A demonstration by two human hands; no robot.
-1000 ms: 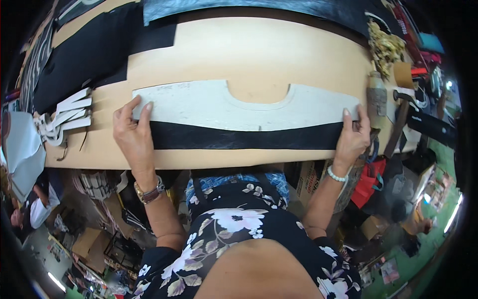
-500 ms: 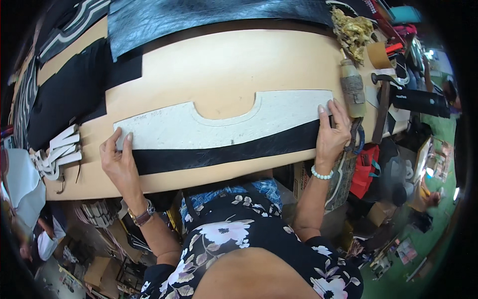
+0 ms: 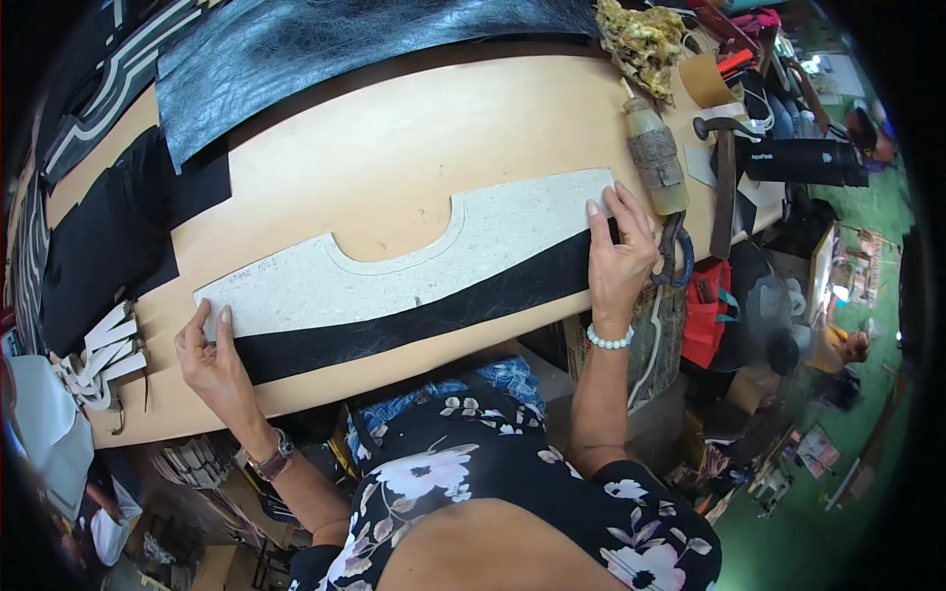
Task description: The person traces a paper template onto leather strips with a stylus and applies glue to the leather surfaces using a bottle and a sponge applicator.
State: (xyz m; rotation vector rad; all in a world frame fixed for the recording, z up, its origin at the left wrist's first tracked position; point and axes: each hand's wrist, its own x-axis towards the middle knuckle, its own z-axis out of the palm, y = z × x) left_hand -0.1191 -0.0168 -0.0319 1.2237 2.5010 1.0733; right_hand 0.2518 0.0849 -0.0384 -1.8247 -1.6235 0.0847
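A long off-white cardboard pattern (image 3: 286, 297) with a U-shaped notch in its far edge lies on a strip of black leather (image 3: 463, 313), whose near part shows below it. At the left end, my left hand (image 3: 219, 369) holds the pattern with thumb and fingers at its corner. My right hand (image 3: 623, 261) grips the opposite end, fingertips at the pattern's edge and palm side over the leather. Both pieces rest on the tan worktable (image 3: 394, 118), close to its near edge. What lies under the fingers is hidden.
Beyond the pattern is a large shiny black leather sheet (image 3: 374, 49). To the right are a glue bottle (image 3: 653, 158) wrapped in tape, a crusty yellowish lump (image 3: 641, 44), a hammer (image 3: 726, 177) and a black flask (image 3: 803, 163). White strips (image 3: 116, 345) and black pieces (image 3: 103, 236) lie left.
The view has turned, so the table and its things sit tilted and further left in the picture. Both hands keep their hold on the pattern's ends.
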